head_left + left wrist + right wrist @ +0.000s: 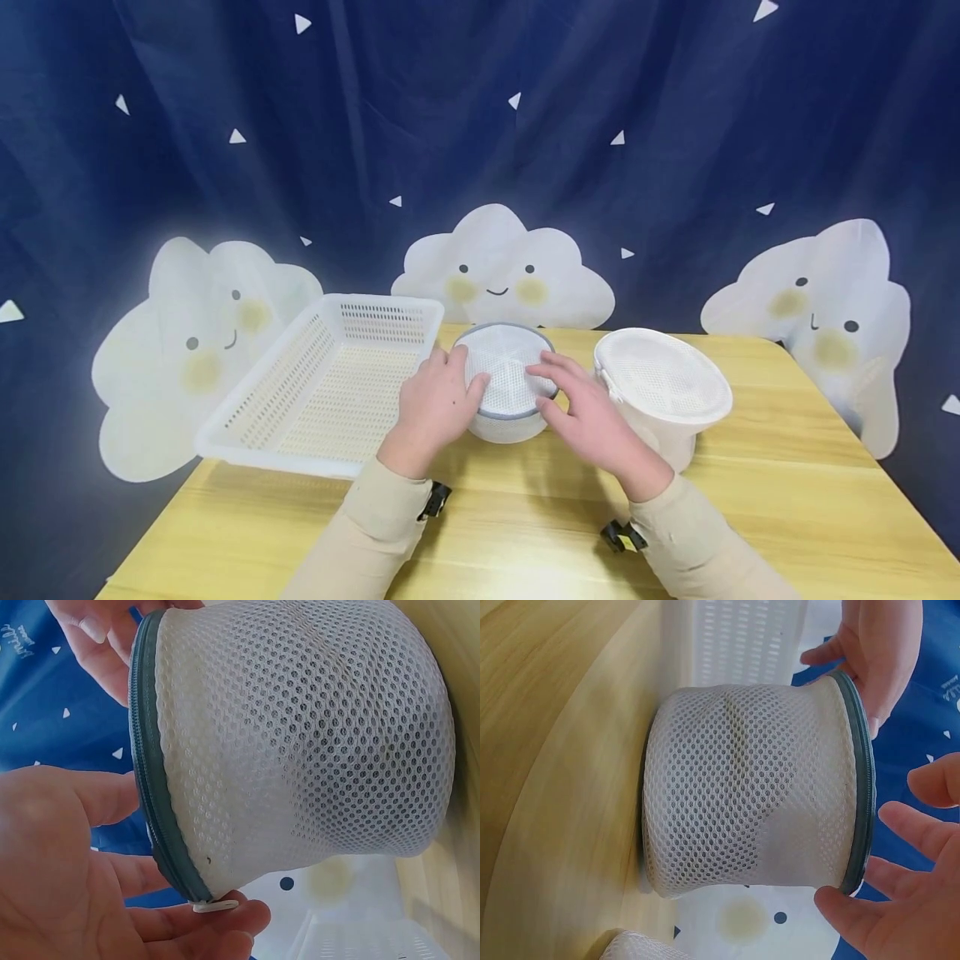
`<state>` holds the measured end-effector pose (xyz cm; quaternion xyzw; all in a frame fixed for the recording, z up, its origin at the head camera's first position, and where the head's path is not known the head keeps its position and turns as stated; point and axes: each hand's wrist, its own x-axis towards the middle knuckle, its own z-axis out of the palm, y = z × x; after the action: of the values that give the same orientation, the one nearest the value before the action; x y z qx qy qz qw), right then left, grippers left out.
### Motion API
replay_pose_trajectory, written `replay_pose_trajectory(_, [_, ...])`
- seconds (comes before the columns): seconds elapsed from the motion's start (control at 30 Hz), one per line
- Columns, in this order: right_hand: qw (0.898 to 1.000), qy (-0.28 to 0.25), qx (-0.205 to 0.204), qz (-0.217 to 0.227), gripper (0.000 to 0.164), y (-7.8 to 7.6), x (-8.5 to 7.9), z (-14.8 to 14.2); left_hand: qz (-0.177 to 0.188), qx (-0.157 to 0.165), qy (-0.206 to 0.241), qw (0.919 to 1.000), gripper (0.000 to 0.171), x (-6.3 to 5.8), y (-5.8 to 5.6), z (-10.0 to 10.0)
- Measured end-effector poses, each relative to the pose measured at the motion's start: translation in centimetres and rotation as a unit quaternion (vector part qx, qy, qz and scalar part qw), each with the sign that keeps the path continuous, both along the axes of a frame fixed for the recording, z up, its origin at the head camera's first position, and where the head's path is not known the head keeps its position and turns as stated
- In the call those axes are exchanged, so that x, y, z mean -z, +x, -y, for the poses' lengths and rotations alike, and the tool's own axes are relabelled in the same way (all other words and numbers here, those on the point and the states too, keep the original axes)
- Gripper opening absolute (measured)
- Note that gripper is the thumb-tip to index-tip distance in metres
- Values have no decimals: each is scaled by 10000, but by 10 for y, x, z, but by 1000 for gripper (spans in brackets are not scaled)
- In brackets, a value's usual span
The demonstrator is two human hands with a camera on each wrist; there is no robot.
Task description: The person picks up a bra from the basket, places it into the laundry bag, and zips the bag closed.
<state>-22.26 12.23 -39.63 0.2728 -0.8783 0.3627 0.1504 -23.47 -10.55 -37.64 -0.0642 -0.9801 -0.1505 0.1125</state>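
Observation:
A cylindrical white mesh laundry bag stands upright on the table, its mesh top framed by a grey-green zipper. My left hand rests against the left side of the rim, thumb over the top. In the left wrist view, its fingers lie by the white zipper pull. My right hand is at the right side of the rim, fingers spread and touching it. From the right wrist view, the fingertips meet the zippered edge. What is inside the bag is hidden by the mesh.
A white slotted plastic basket stands on the left of the wooden table. Close to my right hand is a second white mesh bag, flared at its top. Behind the table hangs a dark blue curtain with clouds.

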Motion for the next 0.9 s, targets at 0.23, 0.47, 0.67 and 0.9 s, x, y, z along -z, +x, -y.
replay_pose_trajectory(0.23, [9997,221,102,-59,41,-1,4,2,127,57,15,9999,65,1,2,2])
replay_pose_trajectory(0.47, [9987,433,142,-210,41,-2,5,3,218,107,-17,9997,67,1,1,1])
replay_pose_trajectory(0.67, [9973,549,156,-454,42,-3,8,3,228,103,-91,9996,67,1,0,0])
replay_pose_trajectory(0.9, [9961,664,183,-555,44,-3,6,3,258,126,-56,9996,69,4,-1,2])
